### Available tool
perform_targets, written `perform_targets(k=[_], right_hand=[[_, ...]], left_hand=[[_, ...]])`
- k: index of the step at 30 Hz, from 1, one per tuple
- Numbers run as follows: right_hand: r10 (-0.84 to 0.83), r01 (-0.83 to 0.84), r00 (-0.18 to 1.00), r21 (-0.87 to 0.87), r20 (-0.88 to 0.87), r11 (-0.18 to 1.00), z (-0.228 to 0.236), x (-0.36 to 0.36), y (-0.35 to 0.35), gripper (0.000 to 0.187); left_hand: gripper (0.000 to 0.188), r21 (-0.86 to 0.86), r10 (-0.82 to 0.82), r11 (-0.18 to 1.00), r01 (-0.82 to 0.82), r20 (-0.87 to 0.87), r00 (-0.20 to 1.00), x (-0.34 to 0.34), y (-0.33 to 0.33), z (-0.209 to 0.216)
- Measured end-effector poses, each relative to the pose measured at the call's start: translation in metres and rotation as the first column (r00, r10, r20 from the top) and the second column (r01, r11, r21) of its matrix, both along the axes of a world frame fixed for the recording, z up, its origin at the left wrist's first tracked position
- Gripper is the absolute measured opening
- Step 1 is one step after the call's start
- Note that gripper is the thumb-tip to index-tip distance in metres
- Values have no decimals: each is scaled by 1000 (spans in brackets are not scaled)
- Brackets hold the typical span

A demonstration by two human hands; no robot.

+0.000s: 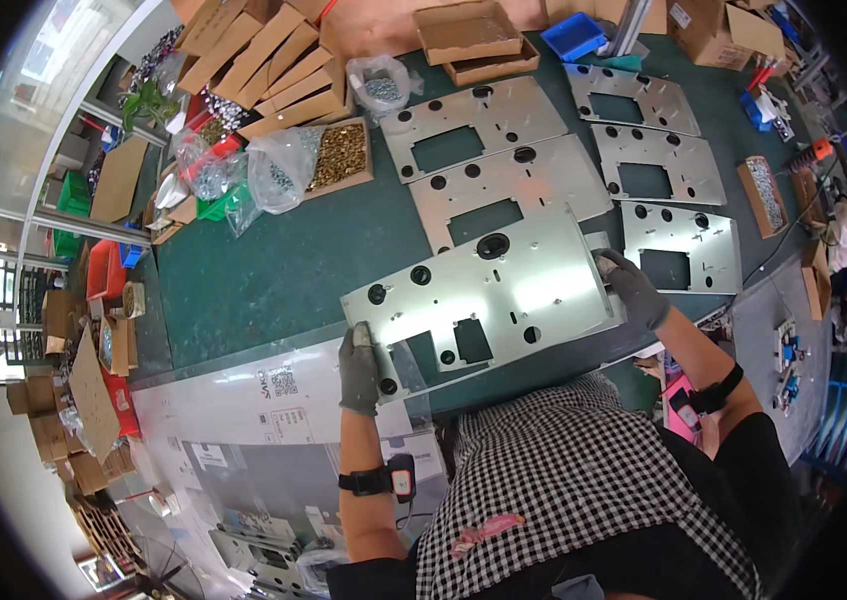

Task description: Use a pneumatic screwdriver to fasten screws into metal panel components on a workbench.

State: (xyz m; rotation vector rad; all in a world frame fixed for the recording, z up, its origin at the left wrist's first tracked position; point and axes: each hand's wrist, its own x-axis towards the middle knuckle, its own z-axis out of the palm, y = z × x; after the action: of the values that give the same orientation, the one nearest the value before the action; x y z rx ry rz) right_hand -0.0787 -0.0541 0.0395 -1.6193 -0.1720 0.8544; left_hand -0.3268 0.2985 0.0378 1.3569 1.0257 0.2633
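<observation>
1. Flat silver sheet-metal panel (473, 292) with cut-outs and black-ringed holes: spanned the gap between both hands' fingers. Whether it cleared the green bench top (243, 290) could not be told.
2. Grey-gloved left hand (358, 370): fingers clamped on the panel's left end, thumb uppermost.
3. Grey-gloved right hand (635, 288): fingers closed about the right end; tips partly hidden.
4. Step in hand, as judged: two-handed positioning. The next move seemed to call for an even grip and care around the further silver panels (553, 185) beyond the fingers.
5. Shallow brown cardboard tray (351, 184): beyond the left fingers; held small brass-coloured parts (341, 155).
6. Clear plastic bag (361, 75): farther beyond them; held small silver-coloured parts (381, 90).
7. Narrow brown cardboard box (750, 198): right of and beyond the right fingers; held silvery pieces (763, 190).
8. Blue plastic bin (575, 38): well beyond the right fingers; contents indistinct.
</observation>
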Motion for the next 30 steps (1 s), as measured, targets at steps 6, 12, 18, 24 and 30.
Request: perform_targets(k=[6, 12, 18, 24, 30], right_hand=[[-78, 84, 996, -199, 41, 976, -47, -7, -60, 30], [125, 129, 908, -552, 399, 824, -52, -2, -64, 46], [30, 169, 929, -496, 369, 852, -44, -14, -58, 65], [-78, 214, 943, -412, 324, 886, 4, 7, -35, 60], [-59, 137, 950, -237, 308, 962, -2, 134, 7, 45]], left_hand=[[38, 276, -169, 926, 259, -311, 935, 47, -56, -45], [45, 577, 33, 778, 249, -433, 901, 54, -92, -70], [68, -89, -288, 958, 274, -320, 903, 22, -71, -78], [63, -117, -131, 985, 129, -12, 991, 51, -81, -4], [61, 19, -159, 987, 158, 15, 987, 149, -36, -36]])
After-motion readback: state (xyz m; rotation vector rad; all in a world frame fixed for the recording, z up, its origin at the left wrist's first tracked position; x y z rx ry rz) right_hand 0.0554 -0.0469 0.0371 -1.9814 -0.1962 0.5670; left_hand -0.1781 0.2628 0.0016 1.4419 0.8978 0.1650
